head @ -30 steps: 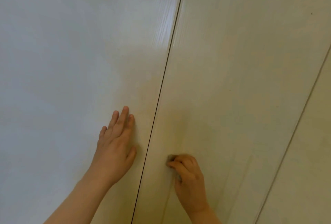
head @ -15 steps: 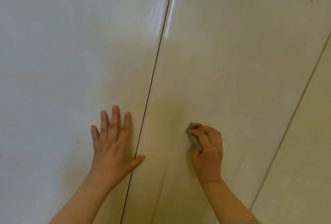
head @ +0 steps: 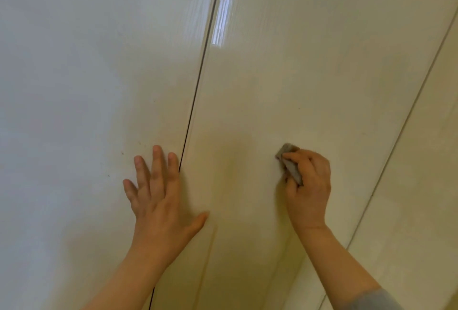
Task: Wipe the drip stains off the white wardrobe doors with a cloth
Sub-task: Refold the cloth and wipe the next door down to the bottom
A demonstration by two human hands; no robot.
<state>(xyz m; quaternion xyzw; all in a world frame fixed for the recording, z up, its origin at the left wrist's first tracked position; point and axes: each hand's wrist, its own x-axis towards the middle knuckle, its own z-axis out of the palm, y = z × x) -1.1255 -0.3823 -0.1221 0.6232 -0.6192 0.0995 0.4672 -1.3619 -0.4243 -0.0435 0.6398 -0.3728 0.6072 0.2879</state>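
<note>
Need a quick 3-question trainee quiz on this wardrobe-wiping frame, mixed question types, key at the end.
1. True or false: the left hand lies flat and open with its fingers on the left door panel.
2. Multiple choice: the grey cloth is A) bunched in the right hand and pressed to the middle door panel, B) draped over the left wrist, C) lying loose on the right panel.
3. Fill in: the left thumb crosses the dark ____ between two doors.

Key: 1 true; 2 A; 3 seam.
</note>
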